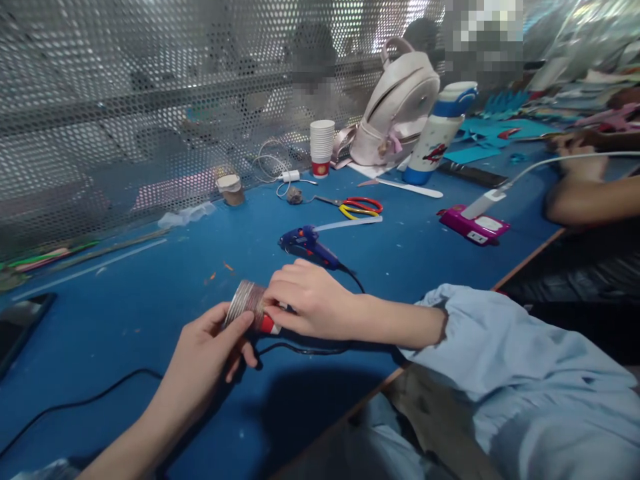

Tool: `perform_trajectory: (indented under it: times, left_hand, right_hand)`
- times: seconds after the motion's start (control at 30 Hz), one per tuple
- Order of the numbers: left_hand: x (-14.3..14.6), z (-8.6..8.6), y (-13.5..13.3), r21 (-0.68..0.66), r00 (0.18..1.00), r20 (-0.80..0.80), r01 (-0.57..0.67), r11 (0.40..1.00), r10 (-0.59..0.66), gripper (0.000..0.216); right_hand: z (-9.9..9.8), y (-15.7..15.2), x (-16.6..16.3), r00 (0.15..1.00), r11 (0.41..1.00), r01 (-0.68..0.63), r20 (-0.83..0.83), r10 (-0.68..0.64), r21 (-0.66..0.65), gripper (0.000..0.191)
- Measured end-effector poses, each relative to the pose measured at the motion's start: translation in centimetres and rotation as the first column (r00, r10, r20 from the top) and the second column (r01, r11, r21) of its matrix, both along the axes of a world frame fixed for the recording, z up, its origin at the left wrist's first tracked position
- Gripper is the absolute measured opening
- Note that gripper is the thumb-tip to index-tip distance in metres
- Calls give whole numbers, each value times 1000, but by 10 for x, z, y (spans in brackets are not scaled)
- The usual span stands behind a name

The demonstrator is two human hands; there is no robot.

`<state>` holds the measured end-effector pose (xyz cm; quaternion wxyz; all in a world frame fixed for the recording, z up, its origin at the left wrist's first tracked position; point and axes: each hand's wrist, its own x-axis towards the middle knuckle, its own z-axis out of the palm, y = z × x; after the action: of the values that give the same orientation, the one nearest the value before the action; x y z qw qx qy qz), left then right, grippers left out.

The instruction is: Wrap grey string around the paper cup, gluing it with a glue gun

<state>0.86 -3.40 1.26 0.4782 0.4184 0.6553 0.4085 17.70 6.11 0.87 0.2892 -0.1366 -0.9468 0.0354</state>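
A paper cup [245, 303] lies tilted on its side, wound with rows of brownish-grey twine; a red and white part of it shows at the right end. My left hand [213, 340] is closed around the cup from the left, thumb along the wrapped side. From the right, my right hand [310, 300] presses its bent fingertips together at the edge of the winding, against the cup; the strand between them is mostly hidden. Just beyond my right hand lies a blue hot glue gun [310, 245] with a clear glue stick in its back.
Scissors [361, 207], a twine ball [295, 195], stacked paper cups [321, 148], a bottle [440, 133] and a backpack [397, 107] stand or lie farther back. A purple power strip [474, 225] lies right, near another person's arm [595, 187]. A phone [23, 327] lies left.
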Motion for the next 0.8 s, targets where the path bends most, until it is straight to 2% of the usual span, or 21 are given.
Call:
perform_trajectory:
  times: [0.17,0.53,0.8]
  left_hand:
    - [1,0,-1,-29,1000,-14,13,999,-14,39]
    - [0,-1,-1,-33,999,-15,43,999,-43,38]
    - [1,-1,-1,-18,998,-36,46,999,-47,36]
  right_hand:
    - [1,0,2,1000,999,-13,6,12,47,28]
    - [1,1,6,999,997,20,27,-18,-72,23]
    - [3,1,7,999,995,30,46,-26,-94,21]
